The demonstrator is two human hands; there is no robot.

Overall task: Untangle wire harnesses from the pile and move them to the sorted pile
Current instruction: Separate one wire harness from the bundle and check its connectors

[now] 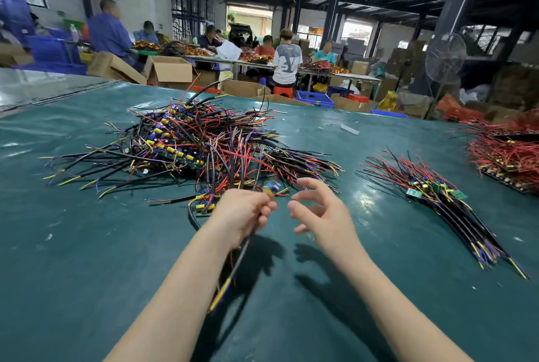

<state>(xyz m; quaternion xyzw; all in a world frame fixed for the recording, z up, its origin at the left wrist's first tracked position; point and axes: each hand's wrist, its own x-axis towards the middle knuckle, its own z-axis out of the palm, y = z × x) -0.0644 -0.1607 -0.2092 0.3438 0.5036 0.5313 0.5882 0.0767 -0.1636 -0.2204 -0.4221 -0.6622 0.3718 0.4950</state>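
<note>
Mostly unsorted: big tangle [186, 142] ahead of my fingers, small sorted pile [437, 195] off right. Left hand [242, 213] pinches one harness [233, 268]; right hand [318, 213] spread, empty.

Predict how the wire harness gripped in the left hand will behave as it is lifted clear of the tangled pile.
The wire harness droops below the left hand, so it is probably floppy. It looks thin, so likely light. Its upper wires run into the tangled pile, so they may snag and drag neighbours along.
</note>
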